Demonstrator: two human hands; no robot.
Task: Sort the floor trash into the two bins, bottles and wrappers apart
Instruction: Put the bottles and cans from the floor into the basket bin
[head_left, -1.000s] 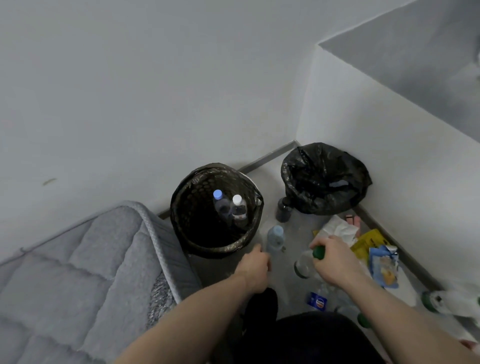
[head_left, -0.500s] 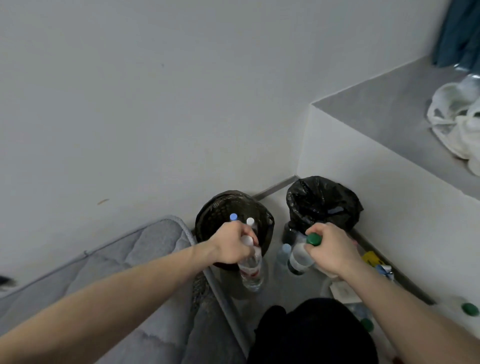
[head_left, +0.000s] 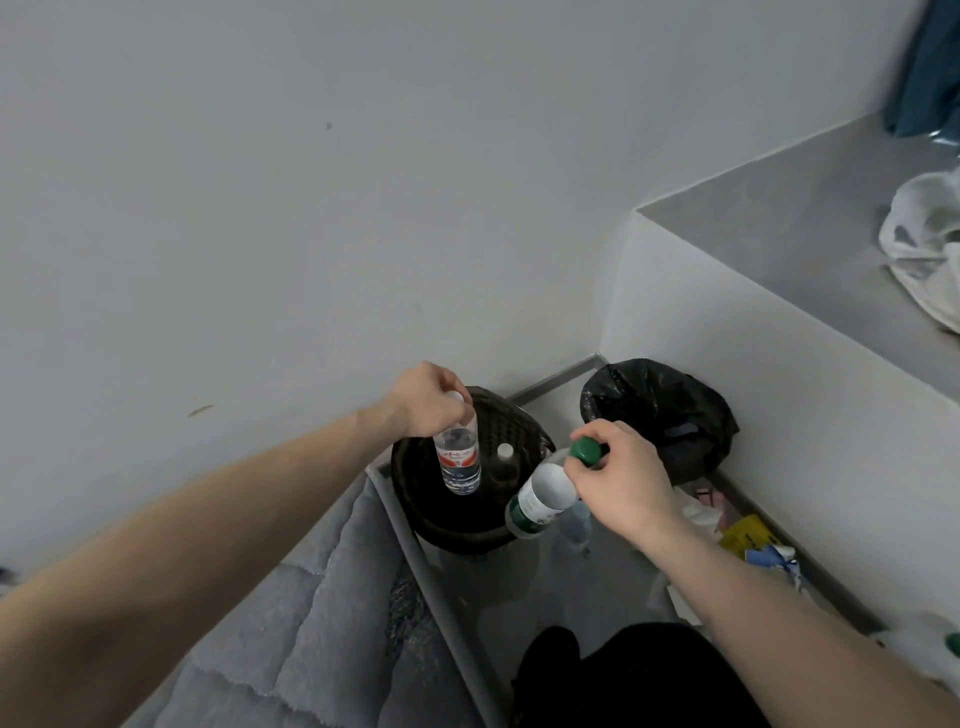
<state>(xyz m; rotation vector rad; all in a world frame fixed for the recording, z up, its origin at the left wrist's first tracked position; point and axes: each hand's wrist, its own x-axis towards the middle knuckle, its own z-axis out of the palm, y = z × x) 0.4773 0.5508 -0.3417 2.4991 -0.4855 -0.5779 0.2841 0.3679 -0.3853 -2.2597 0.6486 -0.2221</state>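
Bottles hang by their necks: left hand (head_left: 428, 400) pinches the clear bottle (head_left: 458, 462) over the bin (head_left: 415, 499); right hand (head_left: 621, 480) grips the green-capped bottle (head_left: 540, 499) beside it. Both look light and slippery.

Bins, two: I count a woven dark bin (head_left: 415, 499) and a bin lined with a black bag (head_left: 670, 410). Bottles, four that I can make out: a red-label bottle (head_left: 458, 462), a green-capped bottle (head_left: 540, 499), a white-capped bottle (head_left: 504, 457) inside the woven bin, and a clear bottle (head_left: 576, 525) on the floor, partly hidden. Wrappers on the floor: one yellow wrapper (head_left: 743, 535), one blue wrapper (head_left: 769, 556); the rest too jumbled for me to count. Hands, two: left hand (head_left: 428, 400), right hand (head_left: 618, 483).
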